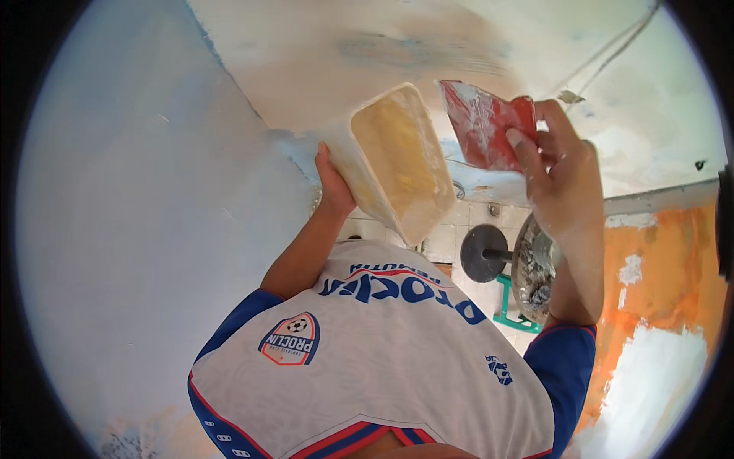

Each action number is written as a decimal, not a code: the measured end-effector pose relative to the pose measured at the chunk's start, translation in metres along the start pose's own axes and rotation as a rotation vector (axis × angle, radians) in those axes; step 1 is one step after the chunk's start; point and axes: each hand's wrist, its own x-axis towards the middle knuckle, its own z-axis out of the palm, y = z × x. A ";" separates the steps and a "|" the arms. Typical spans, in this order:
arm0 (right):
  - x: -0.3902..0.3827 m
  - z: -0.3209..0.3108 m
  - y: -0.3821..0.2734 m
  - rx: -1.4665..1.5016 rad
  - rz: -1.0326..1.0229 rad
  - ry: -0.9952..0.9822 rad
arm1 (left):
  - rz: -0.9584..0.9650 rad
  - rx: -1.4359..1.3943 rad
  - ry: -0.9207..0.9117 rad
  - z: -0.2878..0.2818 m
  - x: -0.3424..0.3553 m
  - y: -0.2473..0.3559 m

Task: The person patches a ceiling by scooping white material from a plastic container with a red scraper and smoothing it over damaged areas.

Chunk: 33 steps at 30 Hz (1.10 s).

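My left hand (334,182) is wrapped round the side of a pale rectangular plastic tub (365,170). The tub is tilted, its inside faces up, and a whitish film coats its yellowish bottom and rim. To its right, my right hand (564,174) grips a red putty spreader (489,128) between thumb and fingers. White filler smears the spreader's flat blade. The blade is held close to the tub's upper right rim, apart from it. Beyond both hands, a wall (306,46) shows smeared, patchy filler.
A pale bluish wall (153,229) rises close on my left. At right, an orange wall (657,283) has white patches. Below on the tiled floor (440,243) stand a dark round disc (483,252), a green frame (505,302) and a round vessel with grey contents (533,268).
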 end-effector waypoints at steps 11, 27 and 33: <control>0.022 0.132 0.010 -0.166 -0.557 0.209 | 0.190 0.090 0.105 -0.011 0.022 0.029; 0.055 0.149 -0.002 -0.031 -0.464 0.058 | 0.249 0.087 -0.126 -0.027 0.050 0.049; 0.063 0.152 -0.004 0.068 -0.500 0.139 | 0.240 0.167 -0.110 -0.016 0.056 0.056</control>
